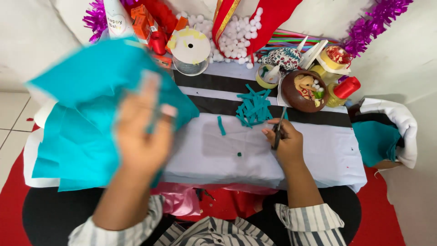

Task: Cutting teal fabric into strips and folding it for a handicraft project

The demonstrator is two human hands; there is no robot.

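Observation:
My left hand (141, 130) is raised close to the camera, blurred, gripping a large sheet of teal felt (86, 118) that covers the table's left side. Resting on the white cloth of the low table (327, 150) is my right hand (284, 141), closed around black scissors (277, 130) whose blades point away toward a pile of cut teal felt strips (253, 107). One loose teal strip (221, 125) lies left of the scissors, and a tiny teal scrap (239, 154) sits nearer me.
A brown bowl of small craft bits (304, 91), a yellow bottle with red cap (342, 89), a tape roll (266, 75), a ribbon spool (190, 48), white pom-poms (236, 36) and purple tinsel (373, 23) crowd the far edge. More teal felt (375, 141) lies at right.

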